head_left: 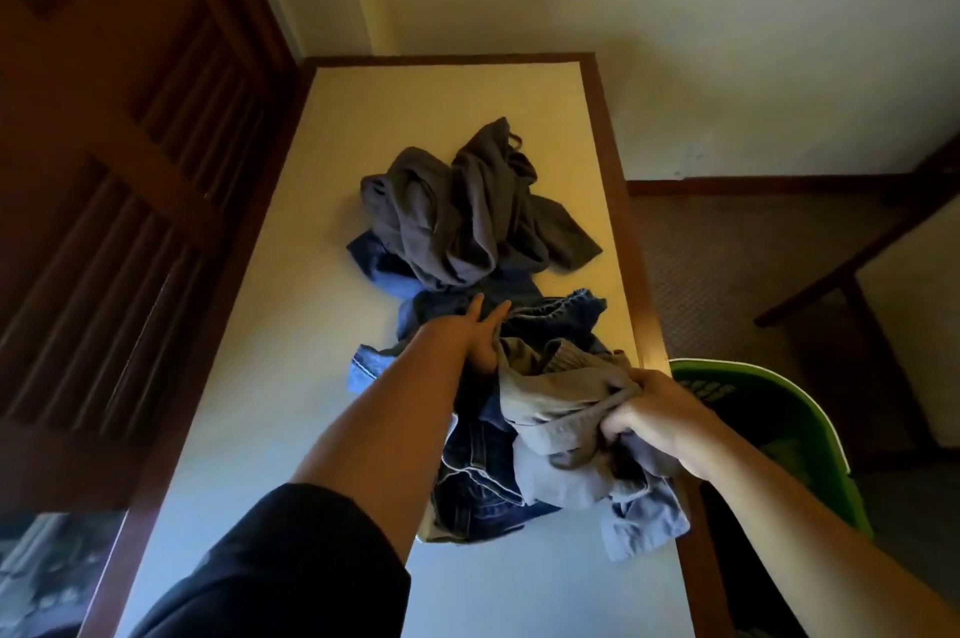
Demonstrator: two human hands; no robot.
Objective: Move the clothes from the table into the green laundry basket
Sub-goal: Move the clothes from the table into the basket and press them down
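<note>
A heap of clothes lies on the white table (291, 377). At the far end is a crumpled dark grey garment (467, 216). Blue denim pieces (478, 492) lie under and in front of it. Nearest the right edge is a light grey-khaki garment (561, 409). My right hand (654, 419) is shut on a bunch of this garment's right side. My left hand (485, 333) grips its left edge, with two fingers stretched forward over the denim. The green laundry basket (810, 435) stands on the floor just right of the table, partly hidden by my right arm.
A dark wooden door (119, 180) runs along the table's left side. The table has a brown wooden rim (623, 222), and a white wall stands behind it. Carpeted floor (727, 268) and another piece of wooden-framed furniture (883, 242) are on the right.
</note>
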